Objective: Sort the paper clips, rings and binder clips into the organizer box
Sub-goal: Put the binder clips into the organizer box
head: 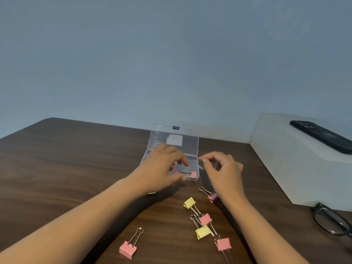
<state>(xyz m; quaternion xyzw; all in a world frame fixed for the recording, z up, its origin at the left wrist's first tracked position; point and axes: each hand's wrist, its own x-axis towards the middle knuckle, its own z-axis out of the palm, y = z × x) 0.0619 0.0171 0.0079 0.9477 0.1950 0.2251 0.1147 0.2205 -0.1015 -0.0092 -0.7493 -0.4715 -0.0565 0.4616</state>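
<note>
The clear organizer box [190,178] stands open on the brown table, its lid [188,139] raised at the back. A pink binder clip [193,174] lies in its front right compartment. My left hand [162,168] rests over the box's left half with fingers spread and reaching inside, hiding what is there. My right hand [222,168] hovers just right of the box with fingers loosely curled; I see nothing between them. A small metal piece [200,167] sits at the box's right edge under those fingertips. Several pink and yellow binder clips [205,219] lie loose nearer me.
One pink binder clip [128,249] lies apart at the front left. A white block [289,168] with a dark phone [322,137] on top borders the table's right side. Black glasses [331,220] lie at its foot.
</note>
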